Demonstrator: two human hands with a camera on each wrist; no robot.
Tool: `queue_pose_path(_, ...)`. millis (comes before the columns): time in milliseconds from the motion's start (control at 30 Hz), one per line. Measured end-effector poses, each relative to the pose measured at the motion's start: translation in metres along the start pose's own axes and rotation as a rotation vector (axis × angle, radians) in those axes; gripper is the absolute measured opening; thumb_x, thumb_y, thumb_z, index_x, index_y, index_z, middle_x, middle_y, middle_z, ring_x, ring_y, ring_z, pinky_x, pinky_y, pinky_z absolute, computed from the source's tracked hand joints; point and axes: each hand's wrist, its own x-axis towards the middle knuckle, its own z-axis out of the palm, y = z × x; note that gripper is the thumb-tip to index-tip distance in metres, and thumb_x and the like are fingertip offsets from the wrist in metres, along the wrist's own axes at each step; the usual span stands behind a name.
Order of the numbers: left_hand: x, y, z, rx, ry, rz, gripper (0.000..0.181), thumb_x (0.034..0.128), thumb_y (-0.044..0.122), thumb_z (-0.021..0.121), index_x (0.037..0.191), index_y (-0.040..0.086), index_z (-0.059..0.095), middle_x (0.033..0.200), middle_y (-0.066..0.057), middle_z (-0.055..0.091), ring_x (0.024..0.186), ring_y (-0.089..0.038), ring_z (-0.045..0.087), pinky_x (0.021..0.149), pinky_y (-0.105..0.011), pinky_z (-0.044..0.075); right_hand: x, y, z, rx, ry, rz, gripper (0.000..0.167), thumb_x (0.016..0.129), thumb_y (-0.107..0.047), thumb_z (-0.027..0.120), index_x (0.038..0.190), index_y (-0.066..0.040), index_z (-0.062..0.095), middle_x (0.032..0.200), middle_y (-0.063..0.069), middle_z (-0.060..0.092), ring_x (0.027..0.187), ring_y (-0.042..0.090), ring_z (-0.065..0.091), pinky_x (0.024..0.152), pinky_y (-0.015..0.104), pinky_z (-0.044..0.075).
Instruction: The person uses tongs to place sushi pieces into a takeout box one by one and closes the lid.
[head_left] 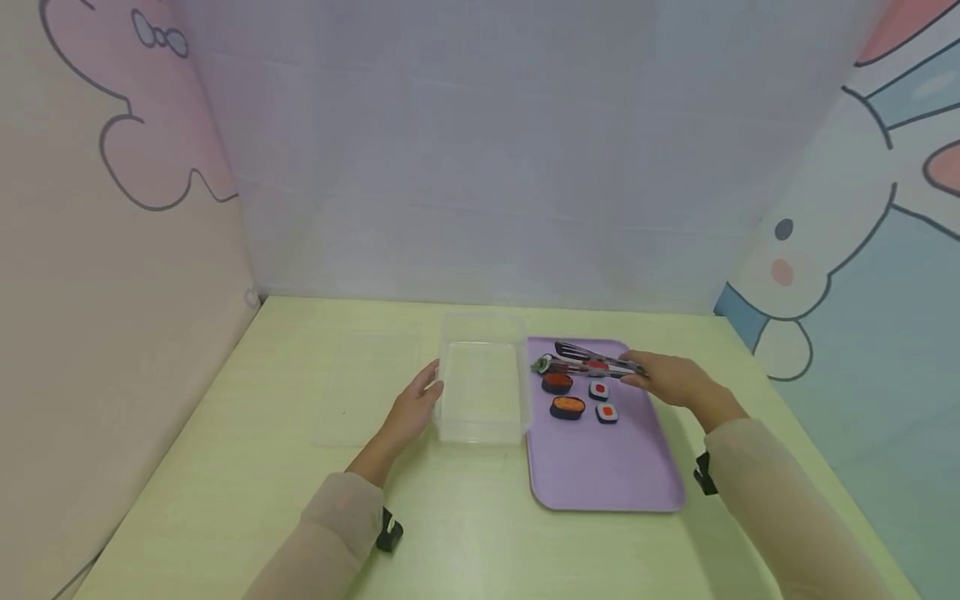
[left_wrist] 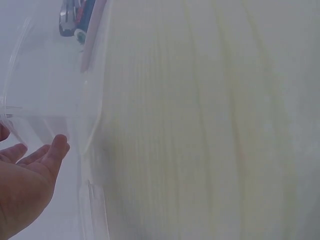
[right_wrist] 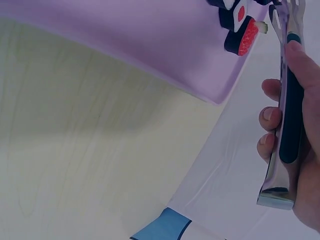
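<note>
My left hand touches the left side of a clear plastic box, its fingers mostly straight along the wall. In the left wrist view, the fingertips sit against the box's see-through side. My right hand grips metal tongs with dark handle inserts, over the far part of a purple tray. The tongs' arms are spread. One tip is by a sushi roll with green garnish; whether it touches is unclear. Nearby lie red-topped sushi, orange-topped sushi and two red-centred rolls.
A clear flat lid lies on the pale wooden table, left of the box. The tray stands close against the box's right side. A pale curtain hangs behind the table, with cartoon-printed walls at both sides.
</note>
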Motion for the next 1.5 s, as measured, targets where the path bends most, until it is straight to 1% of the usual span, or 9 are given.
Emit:
queue_pose_path(100, 0.001, -0.001, 0.001, 0.003, -0.003, 0.001, 0.052, 0.1053, 0.026, 0.042, 0.154, 0.015, 0.029, 0.153, -0.018, 0.033, 0.134, -0.043, 0.036, 0.105, -0.060, 0.032, 0.004, -0.003, 0.001, -0.009, -0.004, -0.006, 0.048, 0.099, -0.033, 0.058, 0.135, -0.002, 0.052, 0.123, 0.021, 0.062, 0.106, 0.041, 0.061, 0.087, 0.060, 0.046)
queue_pose_path(333, 0.004, -0.003, 0.003, 0.002, -0.002, 0.017, 0.052, 0.1050, 0.025, 0.043, 0.154, 0.014, 0.030, 0.151, -0.019, 0.035, 0.133, -0.043, 0.038, 0.105, -0.059, 0.032, 0.009, -0.001, 0.006, 0.020, -0.020, 0.006, 0.042, 0.100, -0.034, 0.056, 0.130, -0.006, 0.054, 0.106, 0.011, 0.067, 0.088, 0.028, 0.063, 0.079, 0.056, 0.049)
queue_pose_path(533, 0.003, -0.002, 0.002, 0.010, -0.008, 0.020, 0.053, 0.1049, 0.027, 0.043, 0.154, 0.014, 0.030, 0.152, -0.018, 0.035, 0.132, -0.043, 0.038, 0.104, -0.059, 0.033, 0.006, 0.003, 0.005, 0.052, 0.014, 0.031, 0.043, 0.100, -0.034, 0.055, 0.132, -0.006, 0.053, 0.106, 0.013, 0.066, 0.092, 0.032, 0.062, 0.079, 0.057, 0.048)
queue_pose_path(733, 0.001, 0.001, -0.001, 0.019, 0.007, 0.012, 0.052, 0.1048, 0.027, 0.044, 0.154, 0.015, 0.030, 0.152, -0.018, 0.035, 0.132, -0.042, 0.039, 0.104, -0.060, 0.034, 0.003, -0.001, -0.011, 0.060, 0.068, 0.026, 0.046, 0.100, -0.040, 0.054, 0.131, -0.008, 0.052, 0.107, 0.014, 0.066, 0.092, 0.032, 0.062, 0.076, 0.056, 0.049)
queue_pose_path(867, 0.000, 0.002, -0.002, 0.019, 0.005, 0.012, 0.053, 0.1049, 0.026, 0.044, 0.154, 0.014, 0.029, 0.152, -0.019, 0.034, 0.131, -0.043, 0.040, 0.103, -0.060, 0.034, 0.003, -0.010, -0.023, 0.063, 0.085, 0.022, 0.046, 0.100, -0.042, 0.053, 0.133, -0.009, 0.052, 0.115, 0.017, 0.064, 0.099, 0.036, 0.062, 0.079, 0.058, 0.048)
queue_pose_path(933, 0.001, 0.001, -0.002, 0.015, 0.005, 0.011, 0.052, 0.1048, 0.026, 0.044, 0.154, 0.015, 0.030, 0.152, -0.019, 0.034, 0.132, -0.043, 0.040, 0.104, -0.060, 0.033, 0.004, -0.015, -0.028, 0.071, 0.088, 0.018, 0.045, 0.100, -0.041, 0.053, 0.133, -0.011, 0.052, 0.116, 0.017, 0.064, 0.098, 0.035, 0.061, 0.080, 0.058, 0.048)
queue_pose_path(1167, 0.002, -0.003, -0.001, 0.009, 0.011, 0.006, 0.052, 0.1046, 0.026, 0.045, 0.154, 0.015, 0.031, 0.151, -0.018, 0.036, 0.132, -0.042, 0.039, 0.105, -0.059, 0.033, 0.016, -0.037, -0.032, 0.082, 0.091, 0.010, 0.041, 0.099, -0.036, 0.056, 0.133, -0.013, 0.053, 0.108, 0.010, 0.064, 0.088, 0.028, 0.057, 0.078, 0.054, 0.048)
queue_pose_path(1267, 0.002, -0.004, 0.000, 0.008, 0.006, 0.003, 0.052, 0.1047, 0.027, 0.045, 0.154, 0.016, 0.030, 0.151, -0.018, 0.036, 0.132, -0.042, 0.039, 0.105, -0.059, 0.033, 0.022, -0.047, -0.033, 0.085, 0.096, -0.020, 0.041, 0.099, -0.035, 0.057, 0.133, -0.012, 0.053, 0.108, 0.009, 0.065, 0.088, 0.027, 0.058, 0.078, 0.053, 0.049)
queue_pose_path(1500, 0.003, -0.003, 0.001, 0.000, 0.014, -0.010, 0.052, 0.1046, 0.026, 0.045, 0.154, 0.015, 0.031, 0.151, -0.019, 0.036, 0.132, -0.042, 0.039, 0.105, -0.059, 0.033, 0.041, -0.073, -0.033, 0.066, 0.050, -0.080, 0.039, 0.100, -0.036, 0.055, 0.132, -0.013, 0.053, 0.099, 0.004, 0.064, 0.077, 0.021, 0.056, 0.070, 0.045, 0.049)
